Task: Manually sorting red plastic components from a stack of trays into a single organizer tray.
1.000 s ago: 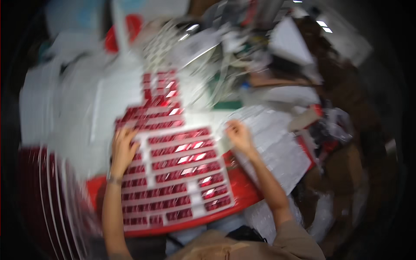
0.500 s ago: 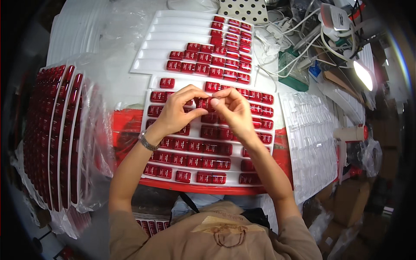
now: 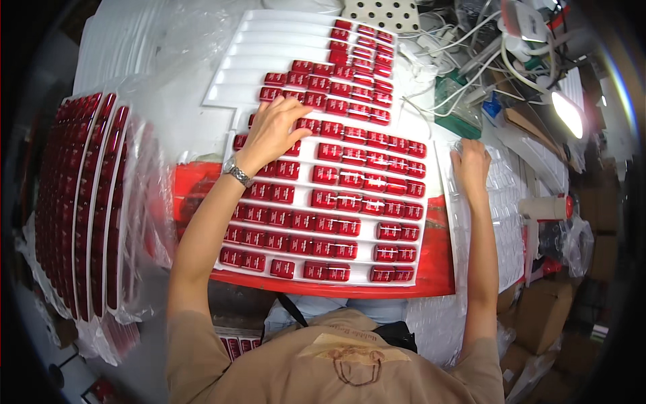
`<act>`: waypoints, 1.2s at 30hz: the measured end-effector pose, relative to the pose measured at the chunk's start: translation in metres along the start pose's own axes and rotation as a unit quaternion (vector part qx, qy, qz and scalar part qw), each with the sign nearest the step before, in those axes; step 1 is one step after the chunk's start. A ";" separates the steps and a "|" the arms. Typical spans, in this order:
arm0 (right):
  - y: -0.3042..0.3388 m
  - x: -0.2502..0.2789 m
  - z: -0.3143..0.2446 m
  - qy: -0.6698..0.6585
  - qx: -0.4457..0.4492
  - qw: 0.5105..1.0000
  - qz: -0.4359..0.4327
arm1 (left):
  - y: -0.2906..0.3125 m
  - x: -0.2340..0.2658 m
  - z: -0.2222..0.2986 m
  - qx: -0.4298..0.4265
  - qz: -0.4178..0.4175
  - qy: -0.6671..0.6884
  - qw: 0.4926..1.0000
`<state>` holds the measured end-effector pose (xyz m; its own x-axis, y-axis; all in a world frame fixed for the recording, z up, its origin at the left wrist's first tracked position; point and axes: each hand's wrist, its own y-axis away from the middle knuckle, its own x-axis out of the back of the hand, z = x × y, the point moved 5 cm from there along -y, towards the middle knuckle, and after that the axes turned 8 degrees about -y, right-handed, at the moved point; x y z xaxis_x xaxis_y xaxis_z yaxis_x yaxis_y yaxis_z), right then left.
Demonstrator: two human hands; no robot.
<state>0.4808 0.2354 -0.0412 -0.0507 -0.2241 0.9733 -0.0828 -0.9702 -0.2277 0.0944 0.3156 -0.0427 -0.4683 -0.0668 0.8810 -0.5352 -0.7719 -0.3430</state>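
L hand: over near tray's 11 o'clock part (image 3: 272, 131), thumb & fingers apart, just beside a red block; can't tell if touching.
R hand: at 2 o'clock (image 3: 473, 163), fingers curled over clear plastic trays (image 3: 503, 195); couldn't tell if it gripped anything.
Red blocks: glossy, in rows w/ gaps (image 3: 326, 175), in near white tray (image 3: 366, 252), ctr of table.
Far tray: white (image 3: 269, 44), at 12 o'clock, part-filled, blocks mostly on its 3 o'clock side.
Wrapped stack: red-filled trays in clear film (image 3: 77, 209), 9 o'clock.
Lamp: lit, approx 2 o'clock (image 3: 566, 115).
Wristwatch: metal, L wrist (image 3: 239, 175).
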 end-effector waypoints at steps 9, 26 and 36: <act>-0.007 0.005 -0.050 -0.547 -0.073 0.834 0.004 | 0.033 0.020 -0.001 -0.039 -0.022 0.018 0.999; 0.033 0.000 -0.246 -0.804 -0.151 0.459 -0.346 | 0.062 0.024 0.035 0.039 -0.033 0.422 0.905; 0.053 0.021 -0.179 -0.828 -0.169 0.504 -0.179 | 0.042 0.018 0.015 -0.041 0.026 0.035 0.998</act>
<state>0.2974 0.1953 -0.0383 0.9043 -0.0821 -0.4190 0.0290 -0.9672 0.2522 0.0742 0.2726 -0.0360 -0.5432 -0.0580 0.8376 -0.5638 -0.7140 -0.4151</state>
